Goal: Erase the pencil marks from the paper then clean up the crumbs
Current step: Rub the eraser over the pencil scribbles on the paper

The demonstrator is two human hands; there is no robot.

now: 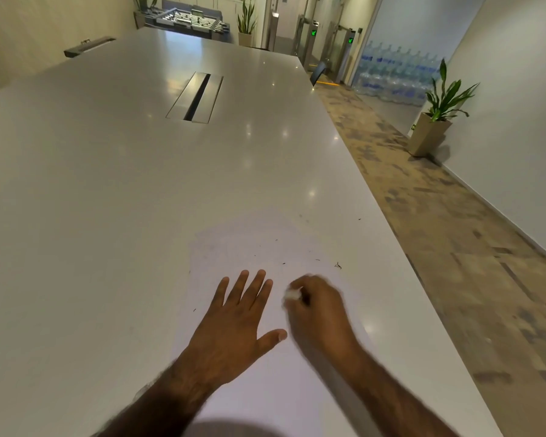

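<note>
- The long pale table [108, 184] ran away from me, with a metal cable hatch [196, 97] set into its middle, well apart from my work.
- To the right of the table lay patterned carpet [454, 247]. A potted plant [438, 115] stood by the wall there, and stacked water bottles [394, 74] sat behind it.
- At the far end of the room stood a foosball table [189, 20], with another plant [246, 20] just to its right.
- Nothing on the table stood between my hands and the sheet.
- The paper [265, 389] lay flat near the table's near right edge. It was so pale that its far edge was hard to make out.
- Dark eraser crumbs [338, 265] lay scattered over the far part of the sheet. A few sat on the bare table beside it.
- My left hand [234, 323] lay palm down on the paper. Its fingers [256, 288] were straight and spread a little, with the thumb out to the side, and they held nothing.
- My right hand [319, 310] was just beside the left, over the sheet, and it was blurred.
- Its fingers were curled narrow round a small white eraser [292, 293], which showed at their tips.
- I could not tell whether the eraser touched the paper.
</note>
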